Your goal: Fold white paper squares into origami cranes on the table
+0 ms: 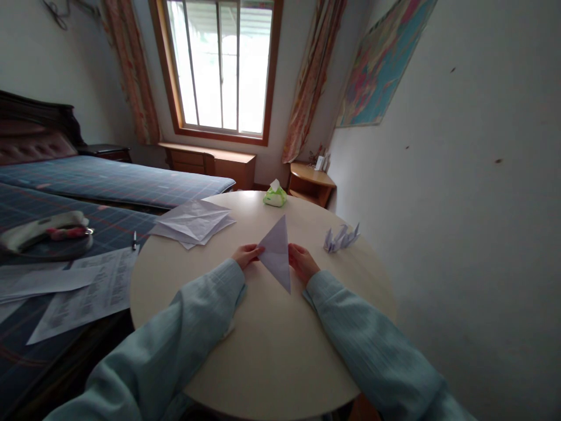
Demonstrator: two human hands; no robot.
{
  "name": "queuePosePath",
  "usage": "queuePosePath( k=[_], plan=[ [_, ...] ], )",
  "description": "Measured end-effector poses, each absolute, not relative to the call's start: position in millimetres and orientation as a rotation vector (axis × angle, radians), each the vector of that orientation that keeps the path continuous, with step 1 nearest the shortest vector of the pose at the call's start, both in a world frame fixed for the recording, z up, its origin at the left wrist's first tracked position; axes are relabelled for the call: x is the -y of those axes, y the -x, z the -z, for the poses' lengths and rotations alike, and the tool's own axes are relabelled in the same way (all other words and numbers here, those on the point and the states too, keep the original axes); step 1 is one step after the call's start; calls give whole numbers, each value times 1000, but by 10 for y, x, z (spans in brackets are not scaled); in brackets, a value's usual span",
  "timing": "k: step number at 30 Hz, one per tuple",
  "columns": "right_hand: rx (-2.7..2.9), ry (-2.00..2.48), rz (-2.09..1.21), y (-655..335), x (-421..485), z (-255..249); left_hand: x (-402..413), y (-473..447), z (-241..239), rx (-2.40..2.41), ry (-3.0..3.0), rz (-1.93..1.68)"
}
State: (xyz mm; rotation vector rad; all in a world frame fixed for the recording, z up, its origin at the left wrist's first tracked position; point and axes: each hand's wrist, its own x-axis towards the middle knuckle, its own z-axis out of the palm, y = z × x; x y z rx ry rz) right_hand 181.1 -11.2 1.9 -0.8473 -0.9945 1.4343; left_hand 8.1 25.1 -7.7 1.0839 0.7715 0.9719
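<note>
- While my left hand (248,255) pinches one corner, thumb on top and fingers beneath, the folded white paper triangle (277,254) sits over the middle of the round cream worktop (263,362).
- Left fingers: closed on that corner, nothing else in them.
- My right hand (303,263): at the triangle's long right edge, fingers bent; tips partly hidden by paper, can't tell how tightly they close.
- Triangle: long edge on the right, one point facing the window, one facing me, third in my left fingers. Can't tell whether its underside touches the worktop.
- Right of my right hand, apart from it: cluster of pointed, folded white paper figures (342,238), on the worktop.
- Beyond my left hand, left side of worktop: loose pile of creased white paper sheets (195,221), edges not lined up.
- Far edge of worktop: green-and-white soft tissue pack (274,196), one white tissue sticking up.
- Left, off the worktop: bed with blue plaid cover (144,181), printed white sheets (94,292) lying near me, slim dark pen (134,241) by their far corner.
- Both my forearms: pale blue-green sleeves (188,316), over the worktop.
</note>
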Motion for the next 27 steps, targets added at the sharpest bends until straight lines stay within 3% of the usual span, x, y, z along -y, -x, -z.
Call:
queuePosePath(
  k=[20, 27],
  plan=[
    [992, 933, -1361, -1814, 115, -37, -209, -93, 43, -761, -1089, -969],
    [975, 864, -1474, -1810, 145, -36, -188, -89, 22, -765, -1123, -951]
  ],
)
